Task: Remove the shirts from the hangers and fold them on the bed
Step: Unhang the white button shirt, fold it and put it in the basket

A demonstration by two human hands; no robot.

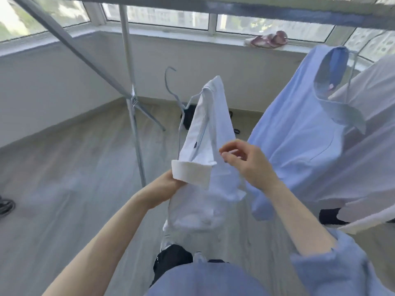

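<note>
A white shirt (205, 184) on a thin wire hanger (172, 90) is held off the rack, tilted, in the middle of the view. My left hand (168, 180) grips the shirt just below its folded collar, partly hidden by the cloth. My right hand (245, 161) is right of the collar, fingers curled, pinching at the shirt's front edge. A light blue shirt (299, 129) hangs on a hanger from the rack at the right, with another pale shirt (372, 129) behind it.
The grey metal clothes rack has a top bar (235, 9) overhead and a post (136, 129) left of the white shirt. Pink slippers (269, 39) lie on the window sill. Wood floor (64, 189) spreads to the left. No bed is in view.
</note>
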